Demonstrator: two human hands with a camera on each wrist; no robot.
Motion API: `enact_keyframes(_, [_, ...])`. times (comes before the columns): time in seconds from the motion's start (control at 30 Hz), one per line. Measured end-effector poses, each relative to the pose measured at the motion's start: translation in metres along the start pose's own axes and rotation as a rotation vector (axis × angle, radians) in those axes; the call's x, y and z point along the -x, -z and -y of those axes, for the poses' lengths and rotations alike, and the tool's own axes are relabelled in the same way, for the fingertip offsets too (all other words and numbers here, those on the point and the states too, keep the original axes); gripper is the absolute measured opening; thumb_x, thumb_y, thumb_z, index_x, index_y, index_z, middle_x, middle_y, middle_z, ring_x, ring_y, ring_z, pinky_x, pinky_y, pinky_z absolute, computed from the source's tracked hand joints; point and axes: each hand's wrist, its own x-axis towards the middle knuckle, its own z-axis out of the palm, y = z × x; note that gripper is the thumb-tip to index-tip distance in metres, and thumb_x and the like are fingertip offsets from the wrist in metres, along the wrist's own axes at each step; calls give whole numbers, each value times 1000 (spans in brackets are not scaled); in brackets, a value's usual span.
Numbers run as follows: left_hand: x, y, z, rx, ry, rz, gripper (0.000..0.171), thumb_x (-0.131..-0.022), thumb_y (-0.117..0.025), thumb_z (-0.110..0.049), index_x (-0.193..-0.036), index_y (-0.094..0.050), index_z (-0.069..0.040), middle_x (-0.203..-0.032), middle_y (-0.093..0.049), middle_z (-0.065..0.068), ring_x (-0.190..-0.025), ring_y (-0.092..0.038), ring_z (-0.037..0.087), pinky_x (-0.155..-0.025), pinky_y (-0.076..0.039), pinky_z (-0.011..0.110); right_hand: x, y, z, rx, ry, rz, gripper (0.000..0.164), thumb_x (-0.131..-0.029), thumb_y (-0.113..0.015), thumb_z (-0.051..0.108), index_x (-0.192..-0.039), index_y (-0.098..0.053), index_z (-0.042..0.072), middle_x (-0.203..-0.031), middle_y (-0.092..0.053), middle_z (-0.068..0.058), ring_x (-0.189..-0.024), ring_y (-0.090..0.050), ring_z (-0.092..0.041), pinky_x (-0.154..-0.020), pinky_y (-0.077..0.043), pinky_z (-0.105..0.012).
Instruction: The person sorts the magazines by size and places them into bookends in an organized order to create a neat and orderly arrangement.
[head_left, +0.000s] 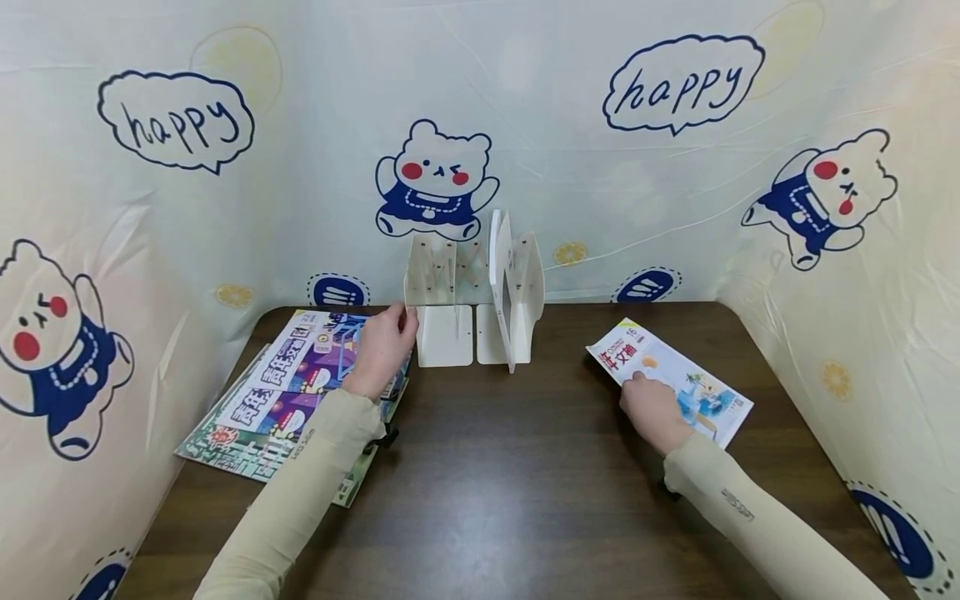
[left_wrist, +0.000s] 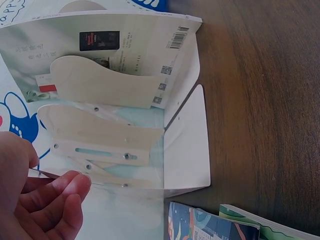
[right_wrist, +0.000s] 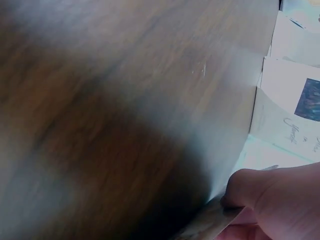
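Note:
A cream book rack [head_left: 445, 337] with upright dividers stands at the back middle of the table. My left hand [head_left: 381, 348] is at its left side, thumb and fingers pinching the thin edge of the outer panel, as the left wrist view shows. One magazine [left_wrist: 142, 45] stands between dividers in the rack's right part, its back cover with barcode visible. On the right, my right hand [head_left: 654, 408] grips the left long edge of a pale blue magazine [head_left: 712, 398] with red title characters. Its thumb lies along that edge; the other fingers are mostly hidden beneath.
Several overlapping magazines [head_left: 255, 408], purple and green, lie on the table's left under my left forearm. The dark wooden table [head_left: 487, 467] stretches between my arms. A printed curtain [head_left: 322, 167] with cartoon bears hangs close behind the rack and along both sides.

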Motion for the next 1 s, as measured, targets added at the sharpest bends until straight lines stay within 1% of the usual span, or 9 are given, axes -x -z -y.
enact_keyframes(0.17, [1,0,2,3,2,-1,33,-110,-49,-28,-93,-63,-4,-70,-57,10,-61,-56,25,-54,-47,34,5,8,-4,-9,18,-72,19,-88,-67,3,-70,-63,2,-66,-58,-13,-53,-54,-30,-49,-49,-49])
enact_keyframes(0.27, [0,0,3,4,-2,-5,33,-110,-49,-29,-93,-63,-4,-70,-57,10,-61,-56,25,-54,-47,34,7,15,-5,-28,21,-79,20,-90,-67,4,-70,-64,3,-65,-59,-12,-53,-52,-28,-50,-48,-47])
enact_keyframes(0.37, [0,0,3,10,-5,-1,34,-110,-48,-30,-95,-64,-4,-71,-58,10,-61,-57,25,-54,-47,34,9,22,-4,-43,27,-100,18,-89,-67,2,-71,-64,3,-65,-59,-12,-54,-54,-28,-51,-49,-47])
enact_keyframes(0.5, [-1,0,4,11,0,9,35,-110,-47,-30,-96,-64,-3,-71,-58,10,-62,-57,25,-54,-47,34,13,29,-3,-62,37,-184,18,-86,-67,-1,-70,-61,4,-66,-58,-13,-56,-59,-32,-53,-50,-49])
enact_keyframes(0.6, [-1,-1,4,10,3,7,33,-110,-48,-29,-96,-64,-3,-71,-58,10,-62,-56,25,-54,-47,34,17,34,-1,-78,51,-253,18,-88,-67,-1,-71,-61,2,-67,-58,-15,-56,-60,-35,-54,-51,-51])
enact_keyframes(0.73, [0,-1,4,5,-3,-6,34,-110,-48,-29,-93,-63,-4,-70,-57,10,-60,-56,25,-53,-46,34,21,41,1,-105,82,-317,18,-90,-67,-1,-73,-61,0,-67,-58,-17,-56,-60,-35,-54,-52,-50])
enact_keyframes(0.83, [0,-1,4,9,-12,-7,35,-110,-47,-30,-93,-63,-4,-69,-57,9,-59,-55,24,-53,-45,33,24,46,3,-128,115,-363,20,-89,-68,-2,-72,-58,3,-64,-56,-14,-54,-58,-32,-53,-52,-49])
enact_keyframes(1.0, [-1,-2,4,18,-20,-10,35,-111,-47,-29,-92,-62,-3,-70,-56,9,-59,-54,24,-53,-44,34,27,49,3,-130,160,-422,26,-88,-67,-3,-69,-53,8,-58,-48,-5,-49,-47,-23,-49,-47,-45])
